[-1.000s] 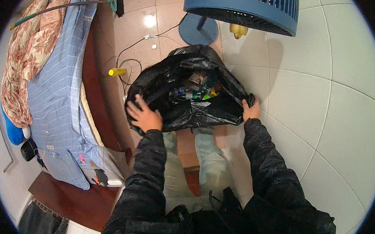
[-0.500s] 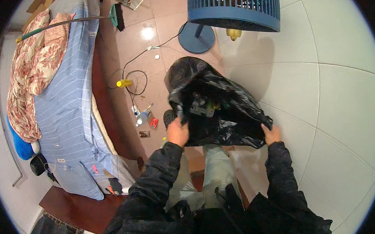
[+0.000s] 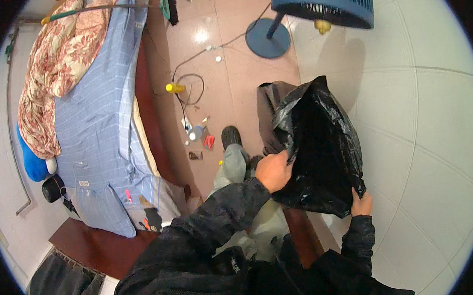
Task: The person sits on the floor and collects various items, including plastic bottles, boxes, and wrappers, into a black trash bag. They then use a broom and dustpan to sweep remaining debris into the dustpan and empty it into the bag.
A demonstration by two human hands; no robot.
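A large black plastic bag [image 3: 324, 148] hangs between my hands, its mouth spread toward me. My left hand [image 3: 274, 171] is closed on the left side of its rim. My right hand [image 3: 361, 204] grips the rim at the lower right corner, close to the tiled wall. The inside of the bag looks dark, and I cannot make out what is in it. On its left, the thin plastic is slack and lets the floor colour show through. My shoe [image 3: 230, 137] stands on the floor left of the bag.
A blue fan [image 3: 323, 5] on a round base [image 3: 267, 38] stands ahead. Left on the pink floor lie a yellow bottle [image 3: 175, 88], a cable [image 3: 202, 93], a clear bottle [image 3: 196, 132] and a red clip [image 3: 209, 142]. A bed [image 3: 101, 121] with a broom [image 3: 170, 8] across it lines the left.
Both hands have moved right and toward me with the bag. Its mouth now gapes wider, and the items visible inside before no longer show. My view has shifted.
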